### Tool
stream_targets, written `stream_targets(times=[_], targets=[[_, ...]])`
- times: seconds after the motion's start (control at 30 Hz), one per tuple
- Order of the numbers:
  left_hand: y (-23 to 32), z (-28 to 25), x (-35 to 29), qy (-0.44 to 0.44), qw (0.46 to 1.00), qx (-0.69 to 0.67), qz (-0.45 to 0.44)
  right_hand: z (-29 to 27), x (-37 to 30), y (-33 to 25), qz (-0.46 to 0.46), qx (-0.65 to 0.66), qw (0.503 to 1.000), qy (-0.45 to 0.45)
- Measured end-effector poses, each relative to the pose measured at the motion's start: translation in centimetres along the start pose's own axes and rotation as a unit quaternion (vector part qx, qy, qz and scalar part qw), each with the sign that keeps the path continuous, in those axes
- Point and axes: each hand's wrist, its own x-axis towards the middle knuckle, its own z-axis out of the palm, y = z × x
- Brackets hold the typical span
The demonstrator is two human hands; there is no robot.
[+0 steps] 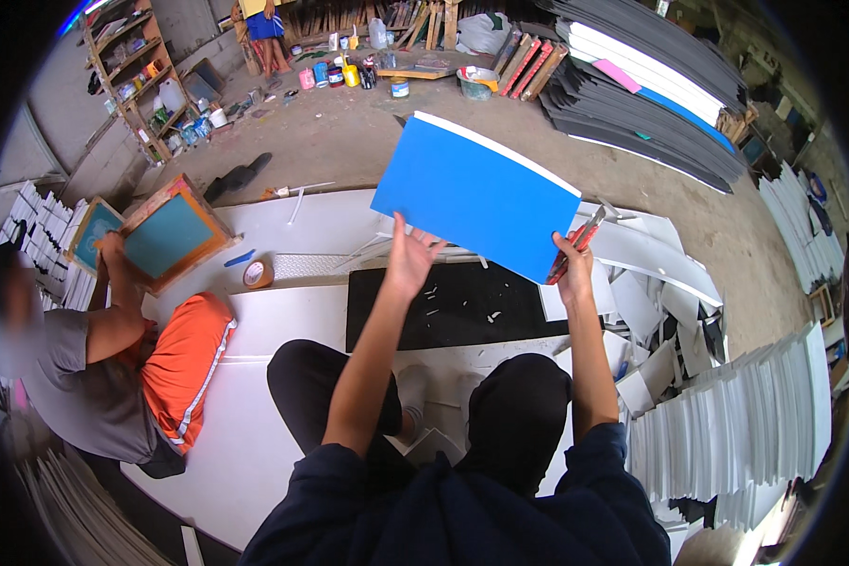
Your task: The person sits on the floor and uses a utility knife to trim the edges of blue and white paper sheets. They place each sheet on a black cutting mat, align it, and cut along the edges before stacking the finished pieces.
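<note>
A blue rectangular board [476, 193] with a white far edge is held up in front of me, tilted. My left hand [413, 257] is at its near left edge, thumb raised against it and fingers spread. At the board's near right corner, my right hand [577, 269] is closed round a red-handled utility knife [590, 229], its thumb also pressing the board. Under the board, a black cutting mat [415, 316] with small white scraps lies on a white sheet [283, 321] between my knees and the far strips.
On the left a seated person [85, 368] in orange shorts holds a wood-framed screen [174, 236]. A tape roll [258, 274] lies near the mat. White offcuts [637, 302] and stacked white sheets [736, 424] crowd the right. Paint containers [351, 74] stand farther back.
</note>
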Motion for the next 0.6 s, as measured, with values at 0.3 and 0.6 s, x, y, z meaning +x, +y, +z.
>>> stream_targets(times=[0.3,0.6], targets=[[-4.0,-1.8,0.9,0.155,0.983,0.092,0.044,-2.9,-1.8,7.2,0.084,-0.084,0.993,0.0],[-7.5,-7.6,0.6,0.005,0.908,0.382,0.171,-3.8,2.0,9.2,0.022,-0.22,0.972,-0.085]])
